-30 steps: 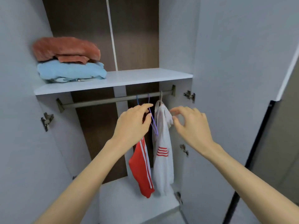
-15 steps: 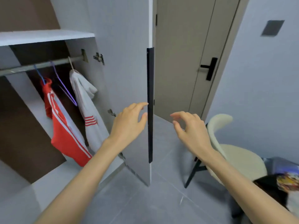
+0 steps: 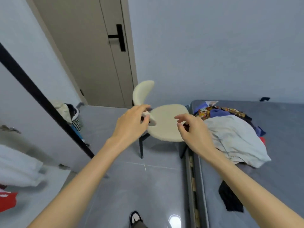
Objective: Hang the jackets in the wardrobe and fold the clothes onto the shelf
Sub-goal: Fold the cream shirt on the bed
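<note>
Since the earlier frames the view has swung right, away from the open wardrobe and toward the bed, and both bare arms have swung with it. Only the edge of the wardrobe remains at far left, where the blurred hem of a white jacket (image 3: 18, 165) hangs above a corner of a red jacket (image 3: 6, 201). The left hand (image 3: 131, 124) and right hand (image 3: 194, 132) float side by side at mid-frame, a little apart, fingers loosely curled and grasping nothing. Behind them stands a cream chair (image 3: 166, 127) with dark legs, set against the side of a grey bed (image 3: 279, 162). On the bed, just right of the right hand, lies a pile of clothes (image 3: 230, 134): a pale garment on top, with blue and patterned pieces beneath it. A dark garment (image 3: 230, 199) lies alone nearer the viewer. A closed door (image 3: 92, 55) with a black handle fills the upper left, a laundry basket (image 3: 74, 116) sits below it, and one shoe (image 3: 135, 218) shows at the bottom edge.
</note>
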A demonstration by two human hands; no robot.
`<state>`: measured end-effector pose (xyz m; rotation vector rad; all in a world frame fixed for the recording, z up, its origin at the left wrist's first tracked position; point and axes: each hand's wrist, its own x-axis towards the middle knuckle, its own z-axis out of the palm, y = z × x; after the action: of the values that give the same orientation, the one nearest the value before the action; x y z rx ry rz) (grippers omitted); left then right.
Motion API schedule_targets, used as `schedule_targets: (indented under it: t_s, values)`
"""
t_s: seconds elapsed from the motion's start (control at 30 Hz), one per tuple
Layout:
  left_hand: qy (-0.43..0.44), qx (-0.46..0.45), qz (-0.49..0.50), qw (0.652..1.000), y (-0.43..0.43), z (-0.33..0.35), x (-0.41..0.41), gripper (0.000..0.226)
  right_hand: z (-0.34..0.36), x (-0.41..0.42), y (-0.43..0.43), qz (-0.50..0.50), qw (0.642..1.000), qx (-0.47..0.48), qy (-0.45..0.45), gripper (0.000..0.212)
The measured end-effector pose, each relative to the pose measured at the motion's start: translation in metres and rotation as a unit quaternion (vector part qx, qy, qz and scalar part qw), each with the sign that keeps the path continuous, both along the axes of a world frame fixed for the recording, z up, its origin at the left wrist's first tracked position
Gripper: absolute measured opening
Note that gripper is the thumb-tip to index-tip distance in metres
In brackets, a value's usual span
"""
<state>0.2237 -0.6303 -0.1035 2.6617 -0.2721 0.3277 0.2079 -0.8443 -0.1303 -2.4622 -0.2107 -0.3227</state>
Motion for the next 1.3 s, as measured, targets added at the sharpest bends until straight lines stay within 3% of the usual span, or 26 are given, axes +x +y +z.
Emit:
schedule_targets:
  t_s: [0.23, 0.47, 0.8, 1.03, 1.3]
  values:
    - [0.048, -0.007, -0.152, 0.987, -0.098, -0.05, 0.07, 0.036, -0.046, 0.005, -0.09, -0.127, 0.99, 0.033, 0.061, 0.023]
    - [0.103, 0.026, -0.255, 0.961, -0.161, -0.104, 0.146, 0.037, -0.093, 0.034, -0.141, -0.257, 0.948, 0.088, 0.166, 0.025]
    - [0.242, 0.061, -0.381, 0.89, -0.253, -0.18, 0.21, 0.041, -0.179, 0.043, -0.212, -0.419, 0.837, 0.182, 0.301, 0.031]
    - [0.3, 0.099, -0.439, 0.841, -0.329, -0.252, 0.226, 0.049, -0.248, 0.056, -0.27, -0.511, 0.739, 0.288, 0.331, 0.031]
    - [0.359, 0.149, -0.461, 0.798, -0.411, -0.35, 0.229, 0.048, -0.333, 0.099, -0.345, -0.545, 0.675, 0.368, 0.335, 0.045]
